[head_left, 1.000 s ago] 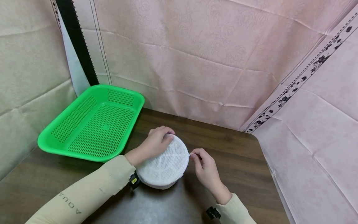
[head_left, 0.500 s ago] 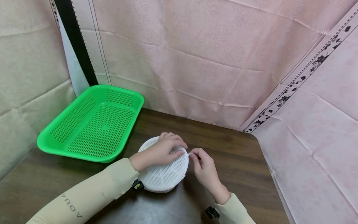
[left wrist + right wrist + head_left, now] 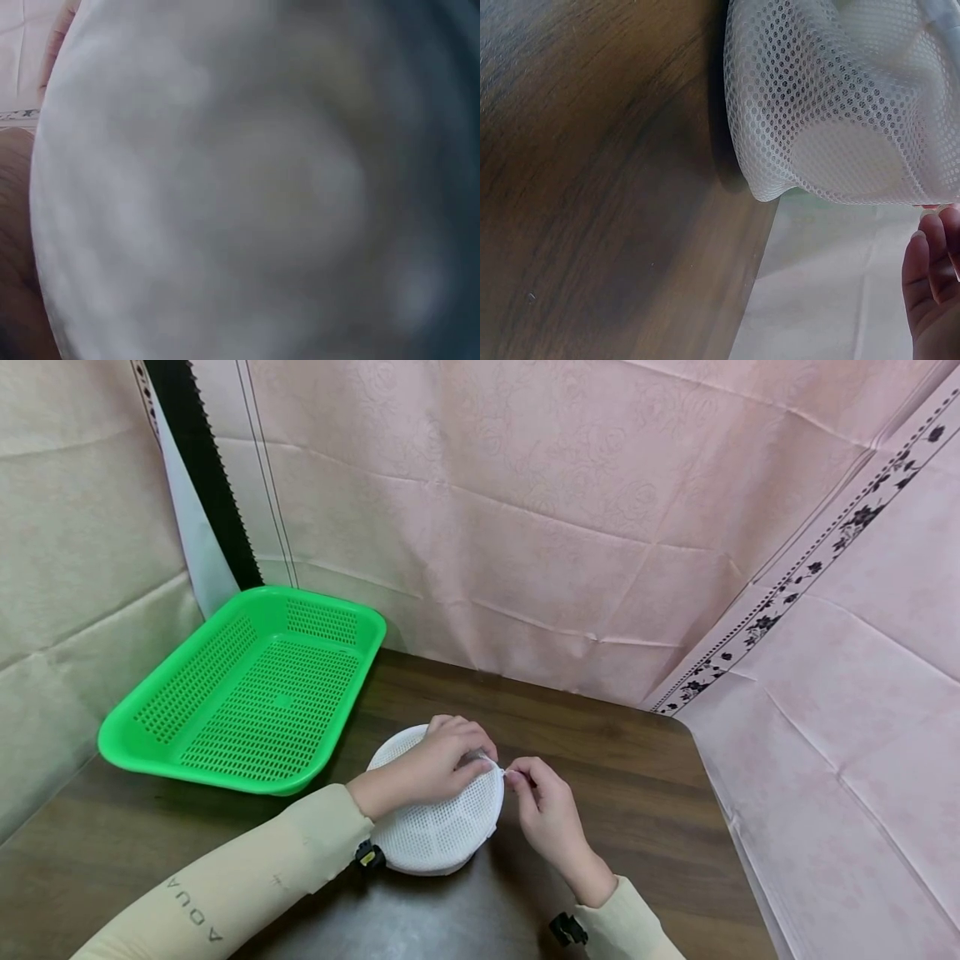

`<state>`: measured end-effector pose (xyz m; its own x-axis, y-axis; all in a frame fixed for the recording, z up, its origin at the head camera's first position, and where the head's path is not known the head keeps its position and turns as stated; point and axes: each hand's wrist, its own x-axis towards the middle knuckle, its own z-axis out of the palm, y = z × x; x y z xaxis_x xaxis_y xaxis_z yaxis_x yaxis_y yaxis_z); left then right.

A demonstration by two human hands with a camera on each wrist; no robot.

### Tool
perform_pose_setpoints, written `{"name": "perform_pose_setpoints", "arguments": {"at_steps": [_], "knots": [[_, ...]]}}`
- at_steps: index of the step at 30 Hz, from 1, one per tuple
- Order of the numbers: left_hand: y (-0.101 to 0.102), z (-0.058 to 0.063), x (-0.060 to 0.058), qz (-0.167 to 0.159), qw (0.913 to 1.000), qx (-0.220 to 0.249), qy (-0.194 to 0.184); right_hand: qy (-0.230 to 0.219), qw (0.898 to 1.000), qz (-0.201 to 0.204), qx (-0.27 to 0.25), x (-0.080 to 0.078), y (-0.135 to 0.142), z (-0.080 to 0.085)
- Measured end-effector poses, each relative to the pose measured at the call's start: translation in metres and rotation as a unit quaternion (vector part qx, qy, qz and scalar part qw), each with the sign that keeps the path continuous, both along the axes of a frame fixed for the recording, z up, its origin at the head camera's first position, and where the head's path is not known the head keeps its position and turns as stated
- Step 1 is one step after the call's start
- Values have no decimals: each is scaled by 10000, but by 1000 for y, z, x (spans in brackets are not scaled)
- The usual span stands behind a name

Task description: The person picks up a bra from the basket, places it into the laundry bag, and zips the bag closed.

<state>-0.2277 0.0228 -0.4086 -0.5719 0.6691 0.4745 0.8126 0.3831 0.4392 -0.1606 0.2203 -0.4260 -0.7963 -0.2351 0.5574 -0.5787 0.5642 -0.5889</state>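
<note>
A round white mesh laundry bag (image 3: 438,835) stands on the table below the basket. Across its top lies my left hand (image 3: 435,764), thumb and fingers gripping the far right part of the rim. At the right side of that rim, my right hand (image 3: 549,814) pinches a small white piece, too small to tell exactly. In the right wrist view, the mesh wall of the bag (image 3: 810,75) bulges, and a pale rounded shape shows through it; fingers of the right hand (image 3: 934,277) reach its edge. The bag (image 3: 195,187) fills the left wrist view, badly blurred.
At the back left a green plastic basket (image 3: 277,697) rests on the dark wooden table (image 3: 637,810). Pale patterned cloth (image 3: 525,527) hangs behind, and more cloth covers both sides.
My left hand has moved right across the top of the bag, from its far side to the rim near the right hand. The right hand has barely moved.
</note>
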Motion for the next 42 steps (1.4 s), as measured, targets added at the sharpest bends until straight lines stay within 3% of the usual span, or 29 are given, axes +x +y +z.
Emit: {"name": "perform_pose_setpoints", "arguments": {"at_steps": [15,30,42], "knots": [[-4,-3,-4,250,9994,197,-120,43,10000,22,-20,0,0,0],[-8,-5,-8,459,9970,357,-517,-60,9999,55,-78,0,1,-4],[-10,-8,-11,765,9952,385,-481,-66,10000,-8,-22,4,-2,0]]}}
